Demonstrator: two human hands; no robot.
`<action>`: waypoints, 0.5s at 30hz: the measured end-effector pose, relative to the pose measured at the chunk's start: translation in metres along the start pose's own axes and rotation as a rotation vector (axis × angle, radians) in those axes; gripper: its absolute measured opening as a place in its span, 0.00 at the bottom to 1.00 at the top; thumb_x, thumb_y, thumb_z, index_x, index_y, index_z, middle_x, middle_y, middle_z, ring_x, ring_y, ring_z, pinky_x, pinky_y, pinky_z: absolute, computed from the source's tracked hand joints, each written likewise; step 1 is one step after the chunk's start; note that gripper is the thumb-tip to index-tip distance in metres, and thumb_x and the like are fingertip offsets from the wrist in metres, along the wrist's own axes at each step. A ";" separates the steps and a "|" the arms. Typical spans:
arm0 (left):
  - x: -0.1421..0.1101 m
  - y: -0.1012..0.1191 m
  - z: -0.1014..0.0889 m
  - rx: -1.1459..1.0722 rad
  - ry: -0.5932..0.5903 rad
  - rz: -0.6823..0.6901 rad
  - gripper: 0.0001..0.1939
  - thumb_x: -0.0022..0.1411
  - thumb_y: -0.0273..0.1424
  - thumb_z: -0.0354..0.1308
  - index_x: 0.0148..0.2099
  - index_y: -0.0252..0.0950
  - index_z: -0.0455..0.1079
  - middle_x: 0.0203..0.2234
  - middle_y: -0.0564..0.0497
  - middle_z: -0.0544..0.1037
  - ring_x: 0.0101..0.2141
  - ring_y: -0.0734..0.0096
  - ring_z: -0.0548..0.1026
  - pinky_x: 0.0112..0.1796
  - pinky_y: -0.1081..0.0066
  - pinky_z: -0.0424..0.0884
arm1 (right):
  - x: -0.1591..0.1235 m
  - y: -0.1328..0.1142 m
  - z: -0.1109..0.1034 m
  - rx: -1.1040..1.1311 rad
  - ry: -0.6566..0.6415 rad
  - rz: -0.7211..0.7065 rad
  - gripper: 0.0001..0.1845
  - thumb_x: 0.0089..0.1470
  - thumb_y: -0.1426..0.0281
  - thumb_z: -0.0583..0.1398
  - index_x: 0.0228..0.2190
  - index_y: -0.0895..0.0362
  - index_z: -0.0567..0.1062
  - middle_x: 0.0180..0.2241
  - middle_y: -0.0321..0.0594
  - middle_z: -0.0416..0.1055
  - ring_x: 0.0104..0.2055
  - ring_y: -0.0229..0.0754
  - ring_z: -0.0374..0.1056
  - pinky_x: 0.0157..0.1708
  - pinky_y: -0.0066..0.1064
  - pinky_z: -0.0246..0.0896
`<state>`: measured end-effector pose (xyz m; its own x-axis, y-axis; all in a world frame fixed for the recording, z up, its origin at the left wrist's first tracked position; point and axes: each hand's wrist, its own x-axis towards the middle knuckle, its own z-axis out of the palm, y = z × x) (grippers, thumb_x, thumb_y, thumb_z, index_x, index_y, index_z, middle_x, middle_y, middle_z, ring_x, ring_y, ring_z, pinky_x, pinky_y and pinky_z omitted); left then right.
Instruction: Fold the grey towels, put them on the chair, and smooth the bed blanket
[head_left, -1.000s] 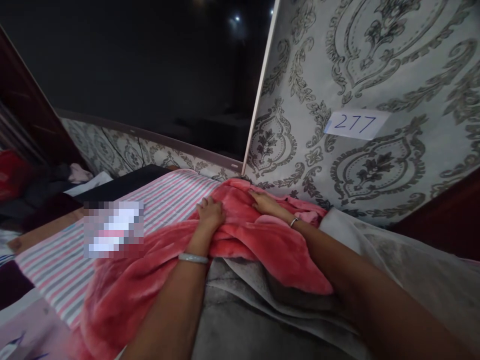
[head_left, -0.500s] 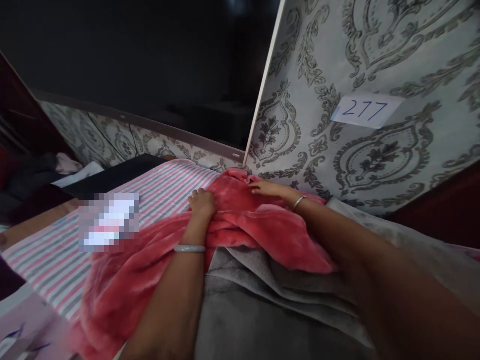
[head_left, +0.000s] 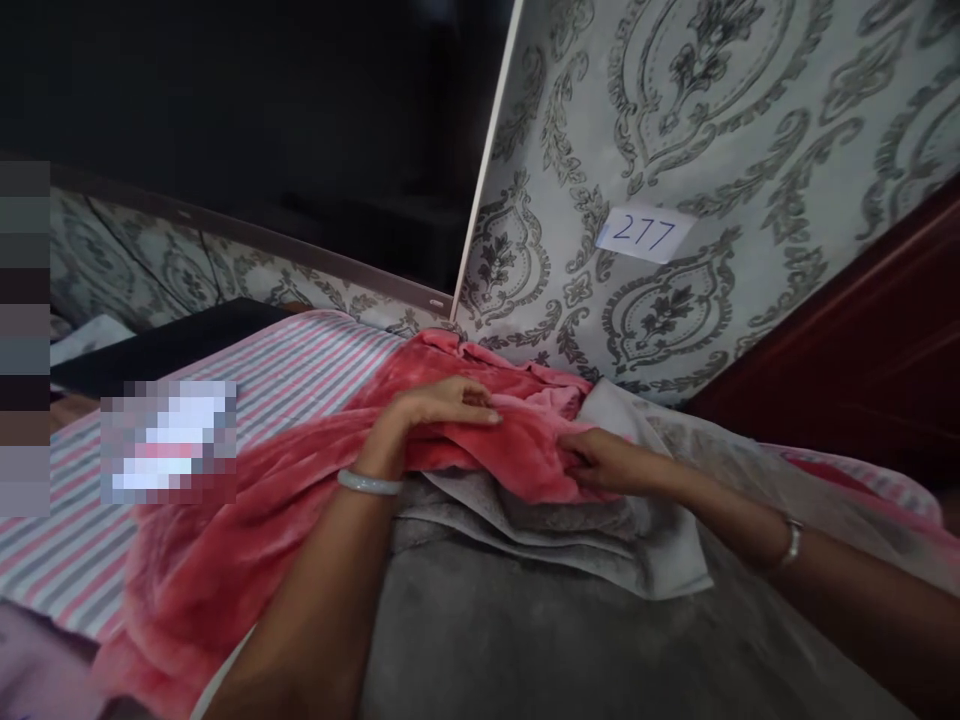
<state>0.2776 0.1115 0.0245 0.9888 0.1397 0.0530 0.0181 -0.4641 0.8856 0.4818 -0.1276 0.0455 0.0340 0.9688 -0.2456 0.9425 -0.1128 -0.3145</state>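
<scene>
A rumpled red plush cloth (head_left: 247, 520) runs from the lower left toward the wall, and its kind is not clear. My left hand (head_left: 450, 402) rests over its folds near the middle, thumb and fingers apart, gripping nothing that I can see. Farther right, my right hand (head_left: 619, 462) has its fingers closed on the near right edge of the red cloth. Just below that edge lie folds of a grey fabric (head_left: 525, 620).
A pink, white and grey striped cloth (head_left: 315, 350) spreads on the left, with a blurred-out item (head_left: 176, 430) on it. Behind stand a large dark screen (head_left: 262, 120) and a patterned wall (head_left: 675, 120) bearing a paper label (head_left: 646, 234). A dark red wooden panel (head_left: 840, 320) is at right.
My left hand has shifted right across the red cloth. My right hand has come back toward me from the far part and grasped the near right edge. The view has turned slightly right.
</scene>
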 end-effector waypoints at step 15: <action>-0.006 -0.002 -0.010 0.992 0.946 -0.483 0.18 0.66 0.27 0.49 0.54 0.33 0.75 0.51 0.35 0.76 0.53 0.46 0.72 0.50 0.56 0.70 | 0.301 -0.023 -0.042 0.632 1.023 0.291 0.17 0.53 0.69 0.55 0.43 0.56 0.75 0.32 0.35 0.76 0.33 0.39 0.70 0.34 0.27 0.69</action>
<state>0.2704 0.1199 0.0273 0.3981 0.7855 0.4737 0.7954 -0.5529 0.2484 0.4847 0.1757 0.0176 0.7272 0.5850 0.3591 0.5398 -0.1643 -0.8256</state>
